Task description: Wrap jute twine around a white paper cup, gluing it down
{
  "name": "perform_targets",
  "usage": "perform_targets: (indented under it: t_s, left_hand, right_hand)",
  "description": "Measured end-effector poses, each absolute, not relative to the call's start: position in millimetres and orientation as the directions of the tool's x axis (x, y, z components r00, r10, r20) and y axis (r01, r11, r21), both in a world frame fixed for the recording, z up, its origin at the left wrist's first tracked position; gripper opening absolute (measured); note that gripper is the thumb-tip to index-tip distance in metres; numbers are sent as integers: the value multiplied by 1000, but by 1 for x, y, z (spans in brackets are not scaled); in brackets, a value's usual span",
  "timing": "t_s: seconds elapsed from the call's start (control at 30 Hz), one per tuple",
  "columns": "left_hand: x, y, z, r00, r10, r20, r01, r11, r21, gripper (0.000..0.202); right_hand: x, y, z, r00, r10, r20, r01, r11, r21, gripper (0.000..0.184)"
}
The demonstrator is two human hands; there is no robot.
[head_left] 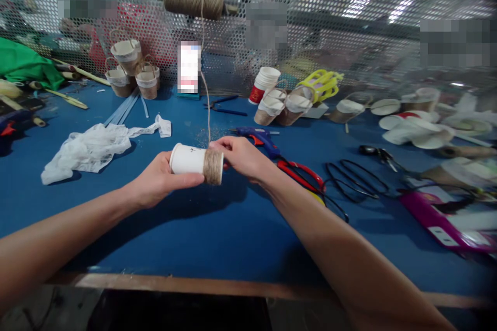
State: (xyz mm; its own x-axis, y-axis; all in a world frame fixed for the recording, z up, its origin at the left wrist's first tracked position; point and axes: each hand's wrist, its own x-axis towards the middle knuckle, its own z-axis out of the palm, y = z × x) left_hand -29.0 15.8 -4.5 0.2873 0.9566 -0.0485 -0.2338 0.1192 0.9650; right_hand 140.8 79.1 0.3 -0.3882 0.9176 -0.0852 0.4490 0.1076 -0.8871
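A plain white paper cup (188, 159) with a few small dark marks on its upper side lies sideways in the left hand (153, 181), above the table, its left end set against the base of the thumb. A tight band of coarse brown jute twine (213, 167) rings its right end, just past the left thumb tip. The left thumb stretches along the near side of the cup, and the hand is closed around it, the other fingers mostly hidden behind. The right hand (243, 155) sits at the banded end, its fingers curled and narrow, fingertips at the band's top edge; whether they pinch the twine or only press it, I cannot tell. A taut, pale brown strand (207, 103) rises from those right fingertips to a thick jute spool (193, 2) on a rod, well above both hands. Just beyond the right fingers lies a blue glue gun with a red trigger (264, 139); red curved handles (303, 173) lie near the right wrist. Left of the left fingers, well apart, a crumpled white lace ribbon (89, 152) rests on the blue tabletop (186, 238). Small twine-wrapped baskets (126, 54) stand farther beyond the left fingers.
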Motion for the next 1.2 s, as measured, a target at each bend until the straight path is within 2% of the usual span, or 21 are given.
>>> perform_targets:
  t_s: [0.13,0.23,0.3,0.4,0.5,0.57,0.63,0.73,0.83,0.93,1.03,1.2]
  left_hand:
    - [-29,23,-4,252,963,-92,-375,185,908,25]
    - [-30,26,-7,219,972,-86,-380,167,910,27]
    - [-32,26,-10,190,981,-24,-316,84,945,28]
    - [-35,23,-13,195,975,107,-96,-89,991,26]
    - [-37,23,-12,237,959,156,48,-172,984,25]
    - [-38,25,-10,239,963,124,-2,-127,992,26]
    - [-39,28,-8,236,971,25,-154,12,988,26]
    - [-39,33,-4,298,943,-150,-375,260,890,26]
    - [-38,34,-2,345,911,-226,-407,362,838,25]
    - [-36,30,-2,276,937,-214,-358,307,882,22]
    - [-33,26,-6,215,968,-132,-304,195,933,23]
    - [-33,24,-11,250,962,-113,-220,170,961,24]
  right_hand:
    - [143,76,11,-342,940,-13,431,144,-891,28]
    - [142,68,19,-417,909,-17,382,159,-910,35]
    - [141,64,21,-471,879,-80,343,98,-934,34]
    - [139,63,21,-503,850,-156,273,-15,-962,27]
    - [140,64,21,-513,848,-133,241,-7,-970,23]
    - [143,62,22,-503,862,-58,285,102,-953,22]
    - [147,57,22,-505,863,36,337,236,-911,20]
    - [150,46,21,-526,839,141,378,379,-844,15]
    - [150,37,18,-538,822,184,410,446,-795,12]
    - [150,34,15,-541,831,132,430,408,-805,10]
    - [152,36,13,-518,855,41,403,286,-869,16]
    - [153,37,10,-483,876,-6,351,187,-918,17]
